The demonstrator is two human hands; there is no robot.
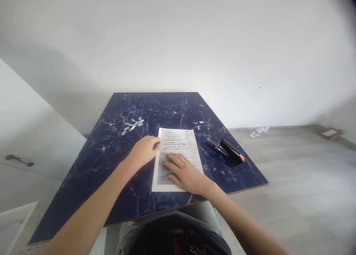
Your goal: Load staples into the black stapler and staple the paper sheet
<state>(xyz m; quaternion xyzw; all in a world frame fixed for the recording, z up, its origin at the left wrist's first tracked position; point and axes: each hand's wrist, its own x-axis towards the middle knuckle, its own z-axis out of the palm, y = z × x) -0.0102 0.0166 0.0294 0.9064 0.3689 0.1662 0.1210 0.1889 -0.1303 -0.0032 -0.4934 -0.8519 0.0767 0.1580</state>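
A printed sheet of paper (pixel 178 138) lies on the dark blue marbled table (pixel 111 173) in front of me; whether there are more sheets beneath it, I cannot tell. My left hand (pixel 146 149) is at its left edge, fingers curled and thumb brought in around the edge. Flat on the lower half of the text rests my right hand (pixel 189 173), its fingers spread, covering some of the print. To the right of the paper is a black stapler (pixel 230 151), its top swung open and its metal parts showing.
Several small silvery strips, which look like staples (pixel 133 126), are scattered at the table's left. A couple more small pieces (pixel 200 122) lie beyond the paper's top right corner. A clear plastic item (pixel 259 131) is on the floor by the white wall (pixel 178 39).
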